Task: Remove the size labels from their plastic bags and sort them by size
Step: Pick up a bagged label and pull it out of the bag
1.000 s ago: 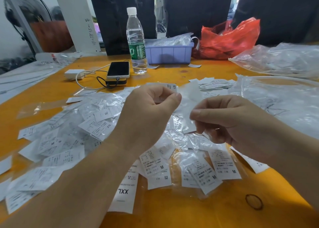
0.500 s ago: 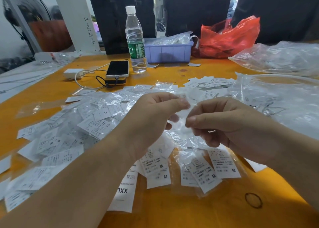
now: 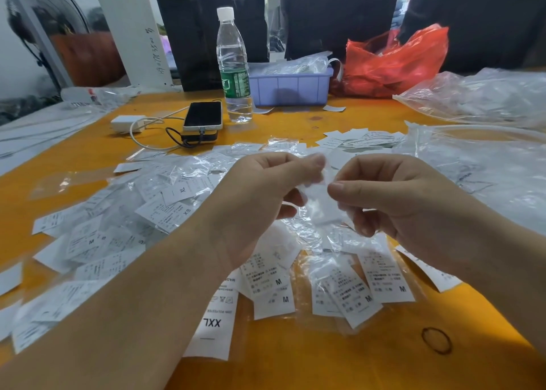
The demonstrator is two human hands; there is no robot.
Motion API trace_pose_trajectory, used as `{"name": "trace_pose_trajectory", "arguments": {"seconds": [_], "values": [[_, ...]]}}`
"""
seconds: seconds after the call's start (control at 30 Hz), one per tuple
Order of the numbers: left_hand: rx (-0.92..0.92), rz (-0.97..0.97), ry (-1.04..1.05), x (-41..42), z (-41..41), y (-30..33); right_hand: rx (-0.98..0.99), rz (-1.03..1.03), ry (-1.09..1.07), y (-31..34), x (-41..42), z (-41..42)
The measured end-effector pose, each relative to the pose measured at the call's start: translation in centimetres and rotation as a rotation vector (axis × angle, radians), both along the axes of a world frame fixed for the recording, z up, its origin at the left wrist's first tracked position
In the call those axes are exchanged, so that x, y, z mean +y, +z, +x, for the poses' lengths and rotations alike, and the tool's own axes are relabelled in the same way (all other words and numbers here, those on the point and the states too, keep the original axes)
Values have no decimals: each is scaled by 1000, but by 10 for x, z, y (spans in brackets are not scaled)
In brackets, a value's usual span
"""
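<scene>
— While both hands hover over the orange table (image 3: 295, 369), what lies around them?

— Behind them stands a clear plastic water bottle with a white cap and green label (image 3: 233, 64), and beside it a dark smartphone (image 3: 203, 115) rests on a black power bank (image 3: 198, 138), cabled. A small white charger block (image 3: 127, 123) sits to its left. Further back there is a pale purple plastic tray (image 3: 291, 89) holding crinkled bags, and a red plastic bag (image 3: 393, 61) just right of it. Large clear plastic sheets (image 3: 478, 165) cover the table's right side. A thin brown rubber band (image 3: 436, 340) lies alone near the front right.

— And the hands themselves?

— The left hand (image 3: 260, 209) and the right hand (image 3: 404, 203) each pinch one small clear plastic bag with a white label inside (image 3: 320, 203), thumbs nearly meeting above the heap. It is too blurred to read.

— What gets in the way?

— The forearms cover much of the scattered pile of white size labels in clear bags (image 3: 124, 227), which spreads across the table's middle and left. A separate loose stack of white labels (image 3: 363, 141) lies beyond the hands.

— Any writing?

— "XXL" on a long white label (image 3: 211, 324) by the left wrist, "M" on several front ones, "XL" and "SX" or "XS" further left. Handwritten characters run down a white post (image 3: 133, 32); I can't read them surely.
</scene>
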State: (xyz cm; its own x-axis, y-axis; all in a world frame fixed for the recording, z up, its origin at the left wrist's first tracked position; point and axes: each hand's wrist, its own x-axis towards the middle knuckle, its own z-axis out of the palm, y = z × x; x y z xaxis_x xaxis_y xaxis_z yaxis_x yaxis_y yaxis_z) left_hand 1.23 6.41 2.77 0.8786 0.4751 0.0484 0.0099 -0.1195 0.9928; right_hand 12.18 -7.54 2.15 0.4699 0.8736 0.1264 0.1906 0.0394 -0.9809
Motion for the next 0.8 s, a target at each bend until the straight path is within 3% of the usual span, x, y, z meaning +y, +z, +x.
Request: {"name": "trace_pose_trajectory", "arguments": {"seconds": [0.8], "values": [[-238,157,150,5,-4,2,32,27,-49,-1,0,4]]}}
